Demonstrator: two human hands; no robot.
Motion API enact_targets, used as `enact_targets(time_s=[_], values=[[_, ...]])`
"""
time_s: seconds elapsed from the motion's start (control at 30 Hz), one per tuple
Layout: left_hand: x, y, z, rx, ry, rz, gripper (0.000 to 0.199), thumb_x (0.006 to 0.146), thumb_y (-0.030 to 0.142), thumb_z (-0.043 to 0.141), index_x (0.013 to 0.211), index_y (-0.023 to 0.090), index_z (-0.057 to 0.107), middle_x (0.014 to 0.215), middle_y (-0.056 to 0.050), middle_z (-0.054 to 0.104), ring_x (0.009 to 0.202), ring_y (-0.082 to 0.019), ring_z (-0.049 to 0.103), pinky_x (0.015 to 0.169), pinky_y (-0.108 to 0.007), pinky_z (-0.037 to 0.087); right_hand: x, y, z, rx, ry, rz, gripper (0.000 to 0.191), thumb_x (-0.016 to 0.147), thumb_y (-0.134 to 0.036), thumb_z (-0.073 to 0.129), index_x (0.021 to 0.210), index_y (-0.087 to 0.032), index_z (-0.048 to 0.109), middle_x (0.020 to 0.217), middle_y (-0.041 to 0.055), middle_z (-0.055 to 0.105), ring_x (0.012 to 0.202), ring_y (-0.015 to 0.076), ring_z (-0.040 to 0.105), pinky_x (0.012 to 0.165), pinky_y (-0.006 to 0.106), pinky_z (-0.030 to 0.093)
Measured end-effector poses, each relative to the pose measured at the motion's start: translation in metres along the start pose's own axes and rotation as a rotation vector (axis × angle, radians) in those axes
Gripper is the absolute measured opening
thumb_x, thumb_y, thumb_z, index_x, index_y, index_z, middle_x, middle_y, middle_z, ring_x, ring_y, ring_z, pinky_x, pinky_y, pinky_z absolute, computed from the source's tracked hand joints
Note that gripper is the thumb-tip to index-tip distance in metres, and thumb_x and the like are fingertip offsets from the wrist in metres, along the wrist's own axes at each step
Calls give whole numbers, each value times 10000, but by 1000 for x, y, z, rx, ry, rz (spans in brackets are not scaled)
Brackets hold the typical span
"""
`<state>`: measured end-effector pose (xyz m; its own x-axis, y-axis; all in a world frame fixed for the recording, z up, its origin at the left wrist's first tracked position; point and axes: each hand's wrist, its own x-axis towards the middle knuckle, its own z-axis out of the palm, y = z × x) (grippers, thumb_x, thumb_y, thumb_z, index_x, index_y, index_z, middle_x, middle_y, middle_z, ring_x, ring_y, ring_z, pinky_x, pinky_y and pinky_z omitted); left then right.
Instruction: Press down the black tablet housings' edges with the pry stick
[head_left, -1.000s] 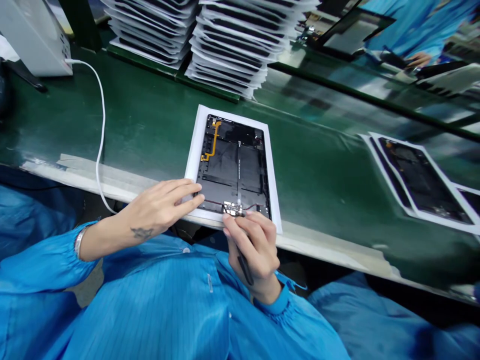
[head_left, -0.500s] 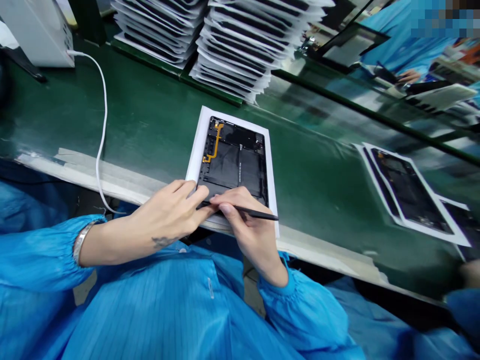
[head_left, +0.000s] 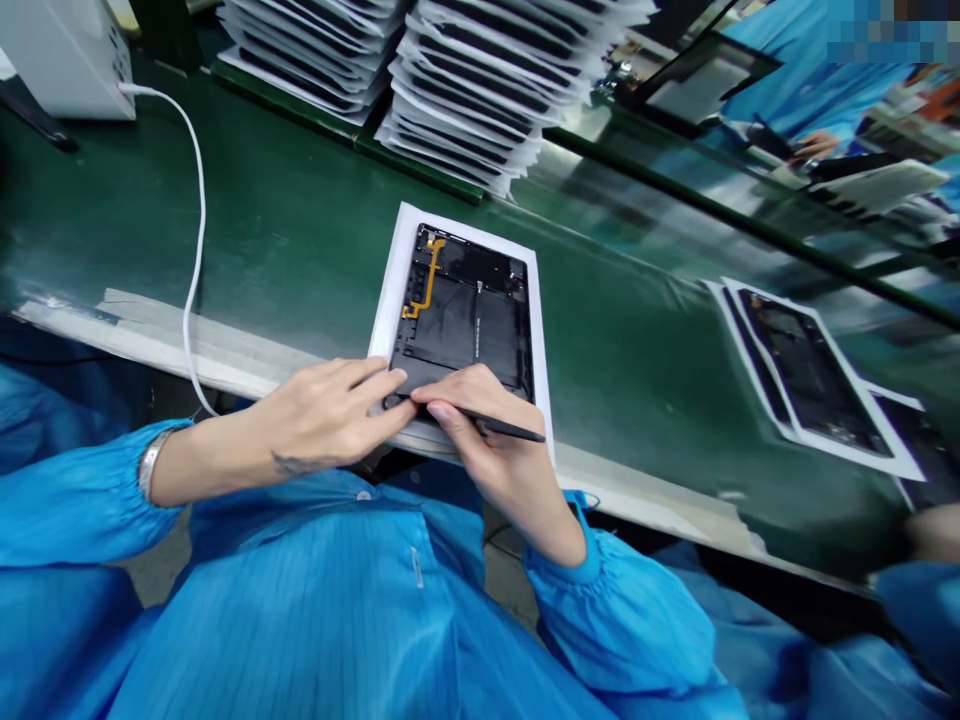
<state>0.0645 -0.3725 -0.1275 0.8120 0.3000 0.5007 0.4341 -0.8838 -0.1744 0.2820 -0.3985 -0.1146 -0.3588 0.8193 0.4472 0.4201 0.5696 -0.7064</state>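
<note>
- The left hand lies on the near edge of the tablet, with its fingers close together and extended, tips touching the near left corner.
- The right hand is just beside the left, and its thumb and fingers pinch a slim black tool.
- The tool lies across the tablet's near edge, with its rear end sticking out to the right over the sheet; its other end is hidden behind the fingers.
- The tablet, open-backed and black, with an orange flex cable at its far left, lies upright on a white sheet near the belt's near edge.
- The green belt has pale tape along its near edge.
- Tall stacks of sheeted panels stand at the far side, well beyond the tablet.
- A white cable runs from a white box at far left, down over the belt's near edge.
- Another tablet on a sheet lies on the belt to the right, partly blurred.
- A blue sleeve and a hand, another person's, show at the near right edge.
- The person wears a blue smock and a bracelet on the left wrist.
</note>
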Motion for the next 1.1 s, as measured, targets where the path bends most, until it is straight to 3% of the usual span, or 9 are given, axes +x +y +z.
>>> enact_targets(time_s=[0.17,0.3,0.43,0.63,0.83,0.97,1.1], values=[[-15,1,6,-65,48,-86,343,1002,58,381,1229,99,635,1294,-103,702,1209,-243,671,975,-342,586,-2,2,-7,-7,-16,18,137,979,-193,596,963,-204,731,907,41,747,861,173,673,778,338,546],[-11,7,1,-38,14,-91,337,994,50,408,1217,74,660,1280,-120,707,1186,-264,681,934,-358,590,-13,3,-25,-50,13,88,130,955,-156,625,967,-203,745,905,29,756,822,158,679,753,310,546],[4,9,-6,61,-20,-51,330,995,70,428,1203,89,684,1180,-139,736,1037,-276,724,834,-382,584,-23,2,-36,-97,35,117,133,945,-151,633,963,-205,753,902,31,761,818,163,689,747,306,543],[23,13,0,87,-12,32,298,977,40,425,1029,44,719,1007,-156,748,927,-275,720,789,-388,557,-26,0,-29,-131,44,56,171,943,-101,609,992,-208,733,907,30,756,837,166,675,775,318,536],[23,17,9,66,45,24,270,980,54,444,1067,33,699,963,-163,744,858,-275,718,670,-363,530,-29,-3,-25,-199,27,-2,195,938,-66,595,1035,-200,698,916,45,730,858,177,649,784,345,533],[23,17,9,60,57,25,257,988,70,452,1062,39,696,952,-157,747,868,-277,719,675,-365,535,-32,-10,-22,-264,-36,-41,187,939,-60,582,1049,-180,674,926,64,714,874,186,635,775,355,529],[21,15,10,61,95,30,258,991,59,449,1068,35,695,986,-156,756,867,-253,725,713,-353,554,-33,-10,-23,-206,10,-11,210,933,-32,585,1056,-180,668,927,54,716,877,169,634,779,333,528]])
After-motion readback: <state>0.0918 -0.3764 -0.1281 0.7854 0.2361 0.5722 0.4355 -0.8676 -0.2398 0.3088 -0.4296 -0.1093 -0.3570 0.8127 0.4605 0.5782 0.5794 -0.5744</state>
